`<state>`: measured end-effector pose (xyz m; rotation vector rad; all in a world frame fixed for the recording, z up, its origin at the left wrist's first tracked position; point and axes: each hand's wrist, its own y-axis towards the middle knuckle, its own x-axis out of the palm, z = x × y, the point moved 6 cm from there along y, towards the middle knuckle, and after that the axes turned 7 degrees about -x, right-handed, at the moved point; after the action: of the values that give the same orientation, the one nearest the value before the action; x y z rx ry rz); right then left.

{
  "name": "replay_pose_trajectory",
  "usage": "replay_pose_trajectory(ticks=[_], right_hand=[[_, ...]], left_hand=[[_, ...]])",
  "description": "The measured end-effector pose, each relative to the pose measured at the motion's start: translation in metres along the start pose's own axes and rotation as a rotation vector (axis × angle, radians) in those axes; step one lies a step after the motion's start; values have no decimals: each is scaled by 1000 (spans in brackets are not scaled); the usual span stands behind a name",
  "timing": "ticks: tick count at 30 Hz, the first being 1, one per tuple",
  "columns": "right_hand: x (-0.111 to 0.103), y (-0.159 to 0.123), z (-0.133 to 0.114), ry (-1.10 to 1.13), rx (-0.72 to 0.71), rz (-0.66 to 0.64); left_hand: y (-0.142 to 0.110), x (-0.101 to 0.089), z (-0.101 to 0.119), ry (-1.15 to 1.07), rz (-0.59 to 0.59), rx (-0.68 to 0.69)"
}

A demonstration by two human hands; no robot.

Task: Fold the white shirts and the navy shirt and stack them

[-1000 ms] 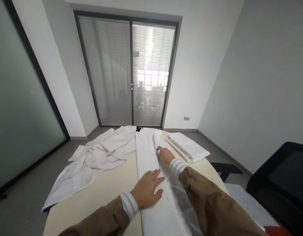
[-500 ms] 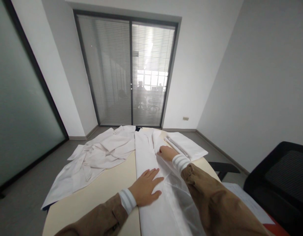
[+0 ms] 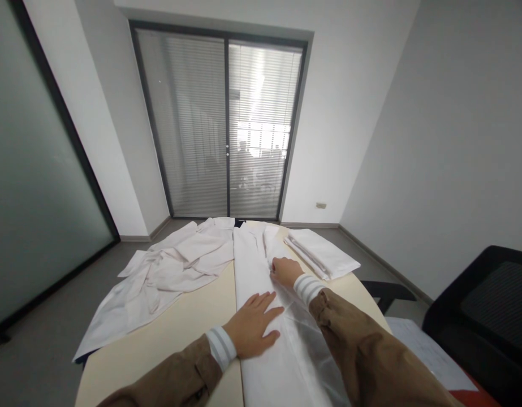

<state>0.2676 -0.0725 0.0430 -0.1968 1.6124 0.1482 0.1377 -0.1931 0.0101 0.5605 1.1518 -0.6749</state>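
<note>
A long white garment (image 3: 271, 370), partly folded lengthwise, runs down the table from its far end to the near edge. Flat on it lies my left hand (image 3: 253, 325), fingers spread, pressing the cloth. My right hand (image 3: 286, 271) is closed on the garment farther up, near its right side, pinching a bit of the fabric. Between the hands and below my right forearm the cloth is creased and looser. What exactly is inside the right fingers is hidden by the knuckles.
Crumpled white clothes (image 3: 171, 260) cover the left of the cream table (image 3: 197, 316) and hang over its edge. A folded white cloth (image 3: 324, 251) lies at the back right. To the right are a black chair (image 3: 485, 316) and papers (image 3: 428, 345) on something red.
My right hand has come slightly nearer to me along the garment, drawing the cloth with it. My left hand stays flat in nearly the same place.
</note>
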Motion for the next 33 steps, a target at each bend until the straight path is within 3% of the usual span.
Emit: replay_pose_trajectory(ticks=[4,7,12,17,21,25,28,33], right_hand=[[-1,2,-4,27,59,51],[2,4,-5,90,47,7],[4,4,2,280,-34,-235],[6,-17,18,458,-4,-547],[11,-42,20,610,23,-793],[16,-58,6,813,-45,-977],[19,-67,-8,946,-112,-1071],[27,-71,-22,1039,-231,-1099]], left_hand=[[1,2,1,-1,-7,10],[1,3,0,-3,-8,15],[0,6,-2,-1,4,37],[0,6,-6,15,7,44],[-3,-5,-12,25,-57,35],[-6,-23,-22,29,-104,-5],[-6,-32,-27,36,-59,-26],[-1,-33,-23,105,138,-18]])
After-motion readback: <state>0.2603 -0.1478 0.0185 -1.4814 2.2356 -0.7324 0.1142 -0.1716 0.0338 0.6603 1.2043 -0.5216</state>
